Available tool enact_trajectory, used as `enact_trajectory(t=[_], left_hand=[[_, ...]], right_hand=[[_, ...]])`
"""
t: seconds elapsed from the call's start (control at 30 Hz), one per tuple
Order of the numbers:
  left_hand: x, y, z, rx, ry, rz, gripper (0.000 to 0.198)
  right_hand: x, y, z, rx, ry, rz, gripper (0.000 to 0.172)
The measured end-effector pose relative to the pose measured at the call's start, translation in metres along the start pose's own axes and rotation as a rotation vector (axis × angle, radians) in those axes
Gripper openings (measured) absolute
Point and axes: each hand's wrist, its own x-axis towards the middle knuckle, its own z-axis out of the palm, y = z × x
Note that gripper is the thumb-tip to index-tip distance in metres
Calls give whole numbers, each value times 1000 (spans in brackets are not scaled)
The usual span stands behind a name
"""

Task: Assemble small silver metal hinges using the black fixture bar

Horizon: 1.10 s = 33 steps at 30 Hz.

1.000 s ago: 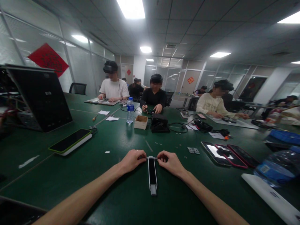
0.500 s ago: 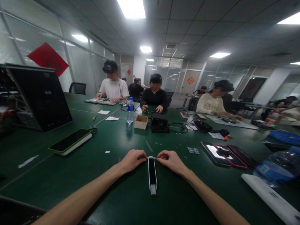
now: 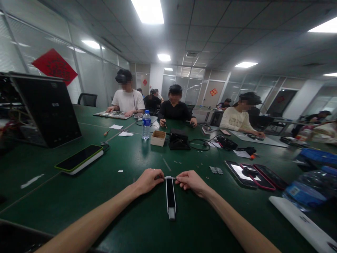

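In front of me on the green table lies a long narrow device (image 3: pixel 171 196), white-edged with a black middle and a grey block at its near end. At its far end, thin greyish bits stick out to both sides. My left hand (image 3: pixel 150 180) is closed in a pinch at the left bit, its fingertips hiding most of it. On the other side my right hand (image 3: pixel 191 182) pinches the right bit between thumb and forefinger. The exact kind of device is too small to tell.
Ahead stand a water bottle (image 3: pixel 145 125), a small open box (image 3: pixel 158 138) and a black case (image 3: pixel 179 139). Phones (image 3: pixel 241 173) and a large bottle (image 3: pixel 308 189) lie right. Left are a green-rimmed phone (image 3: pixel 79 159) and a computer case (image 3: pixel 50 109). Co-workers sit across.
My right fingers have shifted slightly at the right-hand bit, with the other fingers curling more. My left hand and the device stay about where they were.
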Motion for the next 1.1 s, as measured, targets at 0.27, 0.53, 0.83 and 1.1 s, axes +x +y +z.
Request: enact_trajectory(t=[0.27,0.53,0.83,1.1], left_hand=[[0,3,-1,2,4,16,6],[1,3,0,31,-7,4,6],[0,3,-1,11,5,17,6],[0,6,-3,20,-11,19,5]], right_hand=[[-1,-2,0,21,-23,42,17],[5,6,-4,-10,-61,23,16],[7,11,-2,-80,-83,-68,12],[13,18,-13,-82,-155,-176,17]])
